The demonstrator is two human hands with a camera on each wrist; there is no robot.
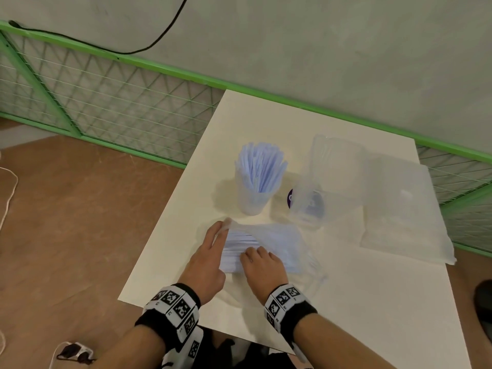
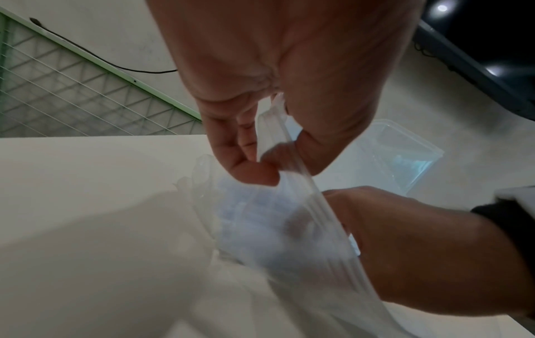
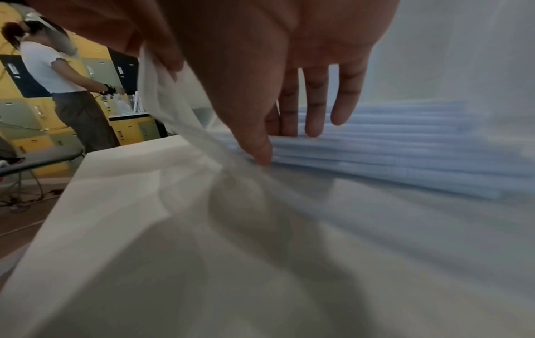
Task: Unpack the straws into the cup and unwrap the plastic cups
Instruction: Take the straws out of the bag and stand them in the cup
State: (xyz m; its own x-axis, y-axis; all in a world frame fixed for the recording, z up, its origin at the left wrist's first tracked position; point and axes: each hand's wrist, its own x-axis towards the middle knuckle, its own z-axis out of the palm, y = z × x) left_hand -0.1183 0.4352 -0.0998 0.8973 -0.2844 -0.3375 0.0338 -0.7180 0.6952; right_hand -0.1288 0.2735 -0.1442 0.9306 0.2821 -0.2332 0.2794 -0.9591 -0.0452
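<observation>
Straw bag (image 1: 269, 243): flat on tabletop (image 1: 346, 302), near edge, before cup (image 1: 253, 193) already holding straws. Left hand (image 1: 206, 262) fingers pinch bag mouth open; right hand (image 1: 262, 267) fingers straight, inside, on straws (image 3: 390, 141). Advice: keep mouth held, gather a bunch together

Straws (image 1: 259, 173) pale blue; cup (image 1: 251, 201) clear; table (image 1: 346, 302) cream; fence (image 1: 111, 107) green; wristbands (image 1: 175, 304) blk/wht squares.
</observation>
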